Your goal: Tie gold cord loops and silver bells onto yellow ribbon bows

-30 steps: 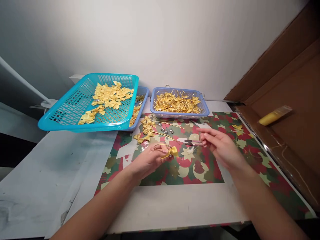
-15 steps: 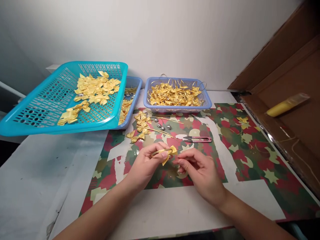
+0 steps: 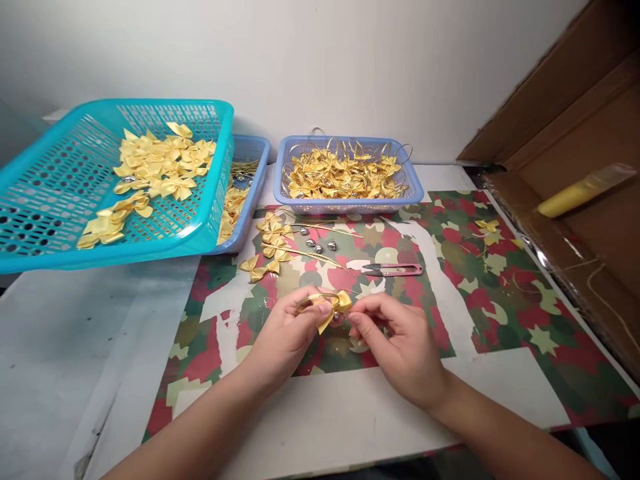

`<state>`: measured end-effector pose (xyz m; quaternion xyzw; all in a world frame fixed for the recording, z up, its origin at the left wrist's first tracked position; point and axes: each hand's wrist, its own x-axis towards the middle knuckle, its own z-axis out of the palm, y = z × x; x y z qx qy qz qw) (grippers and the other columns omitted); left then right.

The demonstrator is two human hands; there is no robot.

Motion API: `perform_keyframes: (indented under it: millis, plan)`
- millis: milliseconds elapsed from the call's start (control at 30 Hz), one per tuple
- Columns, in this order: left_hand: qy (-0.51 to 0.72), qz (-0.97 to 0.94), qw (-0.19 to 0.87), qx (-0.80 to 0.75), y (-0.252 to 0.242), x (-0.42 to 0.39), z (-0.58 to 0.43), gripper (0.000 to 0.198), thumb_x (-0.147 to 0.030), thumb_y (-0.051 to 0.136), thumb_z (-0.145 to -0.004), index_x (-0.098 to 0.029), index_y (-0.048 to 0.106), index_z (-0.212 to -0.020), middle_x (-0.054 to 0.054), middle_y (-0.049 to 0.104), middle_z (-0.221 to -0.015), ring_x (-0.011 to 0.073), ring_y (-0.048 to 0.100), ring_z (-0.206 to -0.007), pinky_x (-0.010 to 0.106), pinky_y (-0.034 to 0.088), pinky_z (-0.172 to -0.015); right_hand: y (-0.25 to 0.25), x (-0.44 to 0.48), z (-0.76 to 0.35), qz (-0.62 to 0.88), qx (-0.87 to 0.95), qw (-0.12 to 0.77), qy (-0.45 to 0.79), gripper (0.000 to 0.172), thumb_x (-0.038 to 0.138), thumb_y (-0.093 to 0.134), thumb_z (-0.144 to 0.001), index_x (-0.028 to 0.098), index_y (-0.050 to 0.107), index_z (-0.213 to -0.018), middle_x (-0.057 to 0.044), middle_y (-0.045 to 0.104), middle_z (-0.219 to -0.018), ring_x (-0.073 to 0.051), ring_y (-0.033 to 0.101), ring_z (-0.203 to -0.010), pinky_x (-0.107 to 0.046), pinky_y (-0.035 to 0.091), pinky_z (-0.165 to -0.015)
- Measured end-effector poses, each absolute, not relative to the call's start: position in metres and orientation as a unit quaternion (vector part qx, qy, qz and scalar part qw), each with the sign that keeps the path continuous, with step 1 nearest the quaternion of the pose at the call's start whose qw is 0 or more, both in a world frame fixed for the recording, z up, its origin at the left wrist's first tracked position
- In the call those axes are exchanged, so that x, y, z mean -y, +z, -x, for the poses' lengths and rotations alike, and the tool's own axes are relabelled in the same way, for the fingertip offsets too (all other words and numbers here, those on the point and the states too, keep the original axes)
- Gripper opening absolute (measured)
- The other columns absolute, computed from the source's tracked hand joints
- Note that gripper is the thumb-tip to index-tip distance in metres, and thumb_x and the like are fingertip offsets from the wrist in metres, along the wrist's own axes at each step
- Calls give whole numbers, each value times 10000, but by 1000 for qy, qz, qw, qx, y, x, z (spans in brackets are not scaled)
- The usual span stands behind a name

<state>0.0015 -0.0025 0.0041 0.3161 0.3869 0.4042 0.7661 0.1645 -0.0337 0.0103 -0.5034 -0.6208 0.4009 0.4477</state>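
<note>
Between the thumb and fingers of my left hand [image 3: 293,327] is a yellow ribbon bow [image 3: 343,302] with a loop of gold cord. Close against the bow's right side, my right hand [image 3: 395,340] has its thumb and forefinger pinched together; what lies between those fingertips is too small to make out. Just beyond my hands, several loose yellow bows [image 3: 273,230] lie with gold cords [image 3: 320,257] stretching to the right. Several small silver bells [image 3: 319,247] sit beside them. Pink-handled thread snips [image 3: 393,269] rest to the right of the bells.
A turquoise basket [image 3: 220,180] of yellow bows sits tilted over a blue basket [image 3: 253,197] at the left. Another blue basket [image 3: 350,208] at the back holds many corded bows. A cardboard panel [image 3: 560,160] with a yellow tube [image 3: 575,197] stands at the right.
My right fingertips have come in closer to the bow in my left hand. The camera view has shifted slightly, so the baskets appear farther left and higher.
</note>
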Motion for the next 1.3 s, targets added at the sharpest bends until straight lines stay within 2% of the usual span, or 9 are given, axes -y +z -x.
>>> perform_keyframes:
  millis: [367,633,1100,1300]
  plan:
    - [386,-386,741,-391,-5,2,3,213,-272,652,-826,-174,561,-659,-15,578,-757,119,507,-715,249,394,-685,12,33,-164,506,644,449,357,113,137,547,-892,178,592,-798,35,600,-619,-80,568,-527,-181,468,-499]
    - [357,-392,762,-372,-1,0,4,186,-235,611,-839,-167,568,-671,-6,563,-763,126,510,-721,267,403,-703,14,30,-167,499,677,435,323,130,119,554,-887,177,592,-778,34,613,-614,-80,534,-506,-190,414,-473]
    - [303,-380,774,-406,2,1,6,167,-192,588,-824,-175,568,-659,-10,582,-734,124,521,-716,252,408,-676,15,27,-174,453,784,385,180,127,67,545,-891,164,599,-830,-15,663,-693,-122,599,-608,-232,461,-587]
    - [294,-368,778,-416,4,0,2,165,-191,600,-798,-169,571,-638,-24,545,-671,100,489,-630,230,385,-611,14,28,-172,461,770,395,196,127,74,551,-886,171,594,-816,-7,657,-679,-118,587,-593,-228,469,-572]
